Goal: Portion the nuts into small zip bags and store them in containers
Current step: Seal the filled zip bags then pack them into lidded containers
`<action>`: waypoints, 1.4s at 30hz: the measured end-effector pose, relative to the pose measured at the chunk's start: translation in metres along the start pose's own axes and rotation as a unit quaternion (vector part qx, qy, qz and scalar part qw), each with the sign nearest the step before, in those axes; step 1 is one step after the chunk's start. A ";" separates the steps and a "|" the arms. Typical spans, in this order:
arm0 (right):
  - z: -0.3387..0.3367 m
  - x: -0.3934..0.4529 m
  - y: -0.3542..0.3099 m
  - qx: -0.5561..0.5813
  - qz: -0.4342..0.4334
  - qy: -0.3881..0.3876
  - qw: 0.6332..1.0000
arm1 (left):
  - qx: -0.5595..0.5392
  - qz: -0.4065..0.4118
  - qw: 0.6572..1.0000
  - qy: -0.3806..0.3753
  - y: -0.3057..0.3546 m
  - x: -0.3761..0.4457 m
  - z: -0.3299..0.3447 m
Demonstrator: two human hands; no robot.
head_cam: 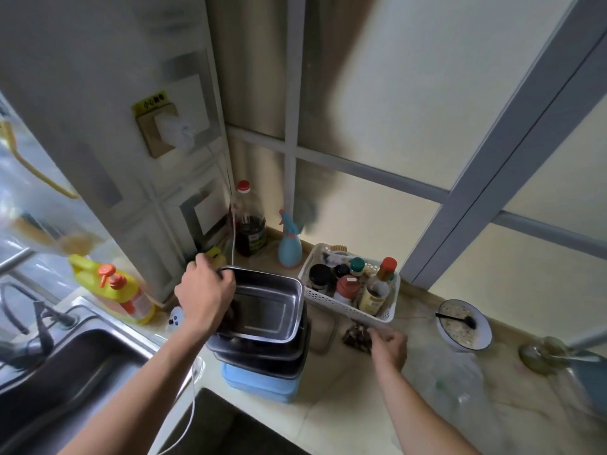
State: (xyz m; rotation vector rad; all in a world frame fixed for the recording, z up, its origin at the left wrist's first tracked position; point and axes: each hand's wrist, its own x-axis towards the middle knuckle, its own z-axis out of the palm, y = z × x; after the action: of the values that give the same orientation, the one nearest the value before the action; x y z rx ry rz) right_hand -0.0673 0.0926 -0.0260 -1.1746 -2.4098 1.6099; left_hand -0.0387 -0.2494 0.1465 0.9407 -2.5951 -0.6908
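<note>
Left hand (205,295) gripping steel container (262,307) rim, right hand (389,348) pinching blurred nut bag (356,336)

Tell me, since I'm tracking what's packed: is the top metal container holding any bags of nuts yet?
No. The top metal container shows only its bare steel floor, while the right hand pinches a bag of nuts on the counter.

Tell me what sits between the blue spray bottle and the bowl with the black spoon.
The white basket of sauce bottles, seen in the head view.
</note>
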 end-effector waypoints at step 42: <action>-0.006 -0.030 -0.049 -0.175 -0.339 0.099 0.919 | 0.010 0.107 0.994 -0.019 -0.017 -0.012 -0.003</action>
State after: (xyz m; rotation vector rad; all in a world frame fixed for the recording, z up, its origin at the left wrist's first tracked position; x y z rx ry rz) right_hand -0.0713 0.0705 0.0267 -0.3821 -2.5966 0.8382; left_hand -0.0193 -0.2537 0.1385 0.6471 -2.6898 -0.6312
